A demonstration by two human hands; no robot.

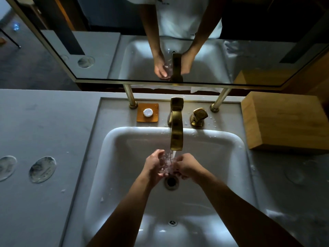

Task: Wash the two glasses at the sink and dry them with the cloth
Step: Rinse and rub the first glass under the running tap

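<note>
A clear glass [166, 164] sits between both hands over the middle of the white sink [114, 139], right under the running water from the brass faucet [176, 132]. My left hand [154, 166] curls round the glass from the left. My right hand [186, 168] has its fingers curled against the glass's right side, at or inside the rim. The glass is mostly hidden by fingers and splashing water. Two round coasters [42, 169] lie on the counter at the left, with no glass on them. A second glass and a cloth are not in sight.
A brass tap handle [198, 116] stands right of the faucet. An amber soap dish with a round white soap [147, 112] sits to its left. A wooden box [284, 122] occupies the right counter. The drain [171, 181] lies below the hands. A mirror [106, 50] hangs behind.
</note>
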